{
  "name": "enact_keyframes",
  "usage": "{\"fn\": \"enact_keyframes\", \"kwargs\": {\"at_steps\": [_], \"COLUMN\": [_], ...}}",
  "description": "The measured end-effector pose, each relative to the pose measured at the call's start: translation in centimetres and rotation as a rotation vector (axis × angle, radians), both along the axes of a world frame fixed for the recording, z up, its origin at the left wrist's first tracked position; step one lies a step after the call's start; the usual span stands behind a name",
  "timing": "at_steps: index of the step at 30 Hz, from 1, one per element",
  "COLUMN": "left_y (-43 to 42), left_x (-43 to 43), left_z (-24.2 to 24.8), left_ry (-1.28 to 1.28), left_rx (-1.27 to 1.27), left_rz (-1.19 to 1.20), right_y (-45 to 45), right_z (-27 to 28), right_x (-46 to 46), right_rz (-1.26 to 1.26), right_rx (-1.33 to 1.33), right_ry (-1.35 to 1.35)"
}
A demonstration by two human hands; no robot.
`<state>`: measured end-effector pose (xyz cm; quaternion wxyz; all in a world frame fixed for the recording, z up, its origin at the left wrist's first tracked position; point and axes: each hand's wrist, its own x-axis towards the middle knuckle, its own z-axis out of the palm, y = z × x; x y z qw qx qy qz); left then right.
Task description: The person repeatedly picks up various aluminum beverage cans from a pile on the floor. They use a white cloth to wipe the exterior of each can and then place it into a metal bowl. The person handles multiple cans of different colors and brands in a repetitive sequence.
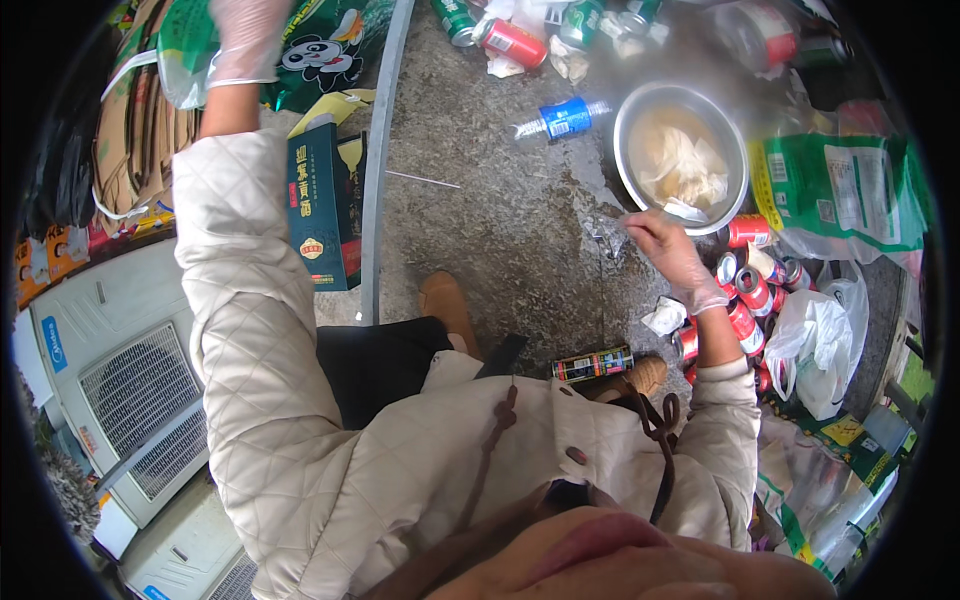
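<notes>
My left hand [251, 34], in a clear plastic glove, reaches to the top left, beside a green and clear plastic bag [184, 56]; its fingers are cut off by the frame edge, so its hold cannot be told. My right hand [664, 247], gloved too, hovers by the lower rim of a metal basin [622, 150] of cloudy liquid with wet white tissues [690, 169]. Its fingertips are drawn together; whether something thin is between them cannot be told. A crushed clear plastic bottle with a blue label [566, 118] lies on the concrete left of the basin.
Red drink cans [744, 328] lie in a heap at right beside a white plastic bag [814, 345]. More cans [514, 43] and tissues are at the top. A metal bar [379, 150] and a dark green box [315, 210] stand at left, near folded cardboard [139, 127]. One can [592, 365] lies near my feet.
</notes>
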<state>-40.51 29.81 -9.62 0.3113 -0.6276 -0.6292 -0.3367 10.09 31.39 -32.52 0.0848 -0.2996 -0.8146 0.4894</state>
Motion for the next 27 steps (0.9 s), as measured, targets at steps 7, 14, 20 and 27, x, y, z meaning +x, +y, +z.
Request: {"fn": "enact_keyframes", "kwargs": {"at_steps": [7,14,20,27], "left_y": [7.8,12.2,9.0,0.7], "left_x": [9.3,10.1,8.2,15.5], "left_z": [-14.8,-31.0,-29.9,-24.1], "left_ry": [0.147,0.418,0.119,-0.999], "left_rx": [-0.902,-1.016,-0.799,-0.782], "left_rz": [-0.283,0.276,0.098,-0.522], "right_y": [-2.3,-4.2,-4.1,-0.8], "right_z": [-2.1,-2.9,-4.0,-1.5], "right_x": [-1.2,0.1,1.1,-2.9], "right_rz": [0.017,-0.035,-0.062,-0.197], "right_rx": [-0.085,-0.096,-0.13,-0.05], "right_ry": [0.019,0.016,0.003,0.244]}}
